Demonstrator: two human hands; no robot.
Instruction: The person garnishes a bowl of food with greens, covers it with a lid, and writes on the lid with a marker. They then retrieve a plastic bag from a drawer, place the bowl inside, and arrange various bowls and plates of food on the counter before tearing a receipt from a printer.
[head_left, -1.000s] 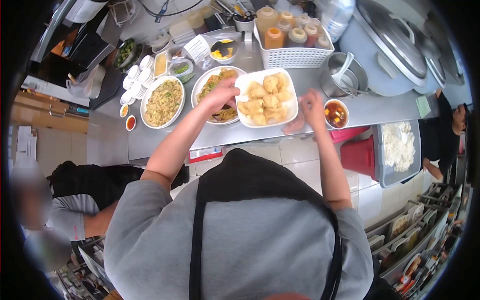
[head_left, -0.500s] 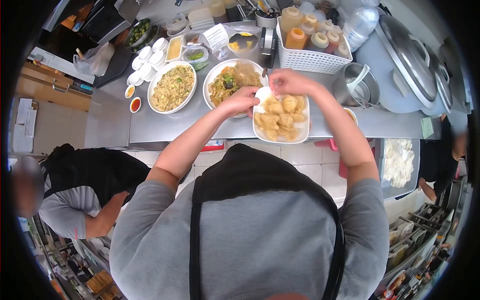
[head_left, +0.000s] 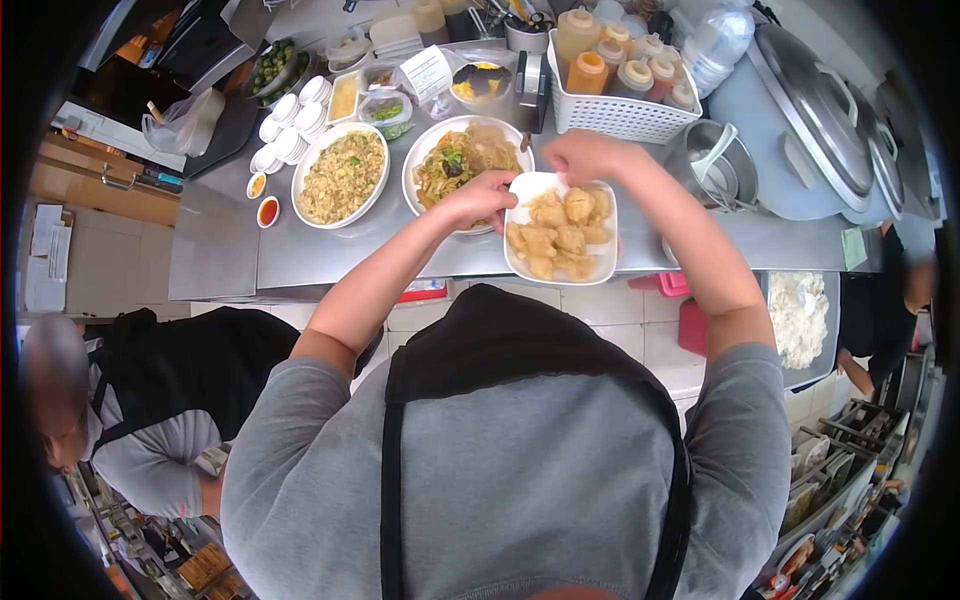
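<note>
My left hand grips the left rim of a white square plate that holds several golden fried pieces. Over the plate's far edge, my right hand has its fingers pressed together; what they hold, if anything, cannot be made out. Behind my left hand, a round plate of noodles and vegetables stands on the steel counter. Further left is an oval plate of fried rice.
Beyond my right hand stands a white basket of sauce bottles. A steel pot and large lids are at the right. Small white cups and a red sauce cup sit left. A person bends at the left.
My right hand has moved slightly right and toward the far side, and the small white round item near its fingers no longer shows. The person at the left has shifted lower.
</note>
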